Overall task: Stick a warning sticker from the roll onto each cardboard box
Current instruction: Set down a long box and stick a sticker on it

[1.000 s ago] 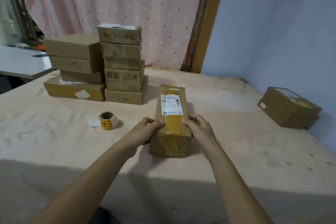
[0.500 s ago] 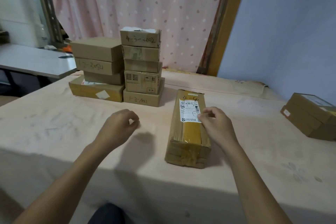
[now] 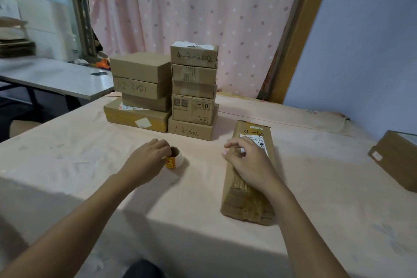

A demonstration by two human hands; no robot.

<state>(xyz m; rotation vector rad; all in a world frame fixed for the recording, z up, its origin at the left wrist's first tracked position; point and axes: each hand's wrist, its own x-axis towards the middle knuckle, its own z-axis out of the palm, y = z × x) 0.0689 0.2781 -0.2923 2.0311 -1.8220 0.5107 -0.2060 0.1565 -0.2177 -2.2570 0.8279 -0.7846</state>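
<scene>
A long cardboard box (image 3: pixel 250 201) with a white label and "4-4" written on it lies lengthwise on the table, right of centre. My right hand (image 3: pixel 248 162) rests over its middle with loosely curled fingers that hold nothing. The sticker roll (image 3: pixel 174 159), white with a red and yellow warning sticker, stands on the cloth to the left of the box. My left hand (image 3: pixel 146 160) has its fingers curled round the roll's left side and covers part of it.
Two stacks of cardboard boxes (image 3: pixel 167 90) stand at the back of the table, covered in a peach cloth (image 3: pixel 67 153). Another box (image 3: pixel 397 160) lies at the right edge by the blue wall. A grey desk (image 3: pixel 56 77) is at the back left.
My left hand left the long box, moved left and came down on the sticker roll. My right hand slid from the box's near end to its middle. The view shifted left.
</scene>
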